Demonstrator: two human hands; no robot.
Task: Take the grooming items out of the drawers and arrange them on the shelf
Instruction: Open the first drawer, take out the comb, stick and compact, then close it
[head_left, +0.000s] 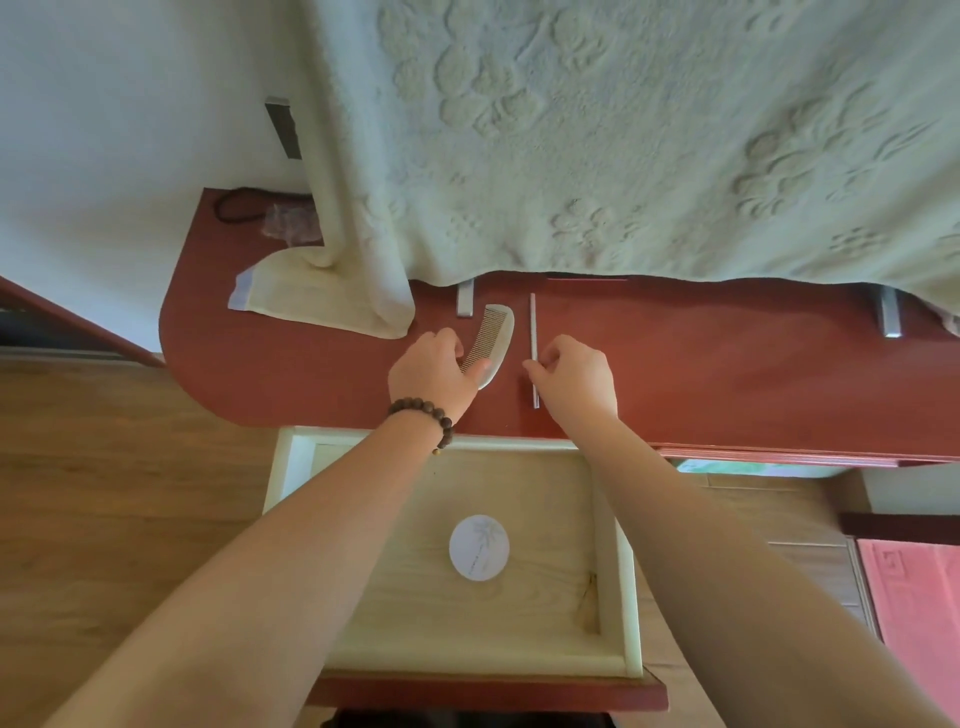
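Observation:
On the red shelf (701, 364) lies a curved pale comb (491, 338), and my left hand (431, 371) grips its near end. Just to its right lies a thin straight silver comb (533, 332), seen edge-on. My right hand (576, 376) pinches that comb near its lower part with thumb and fingers. Below the shelf an open wooden drawer (615, 566) holds a round white compact (479, 545) with a palm-tree print.
A large cream towel (597, 135) hangs over the back of the shelf, its folded end resting at the left. A black hair tie (234, 208) and a clear pink item (291, 221) sit at the far left. Metal brackets (889, 317) stick out under the towel. A pink cloth (914, 597) lies at lower right.

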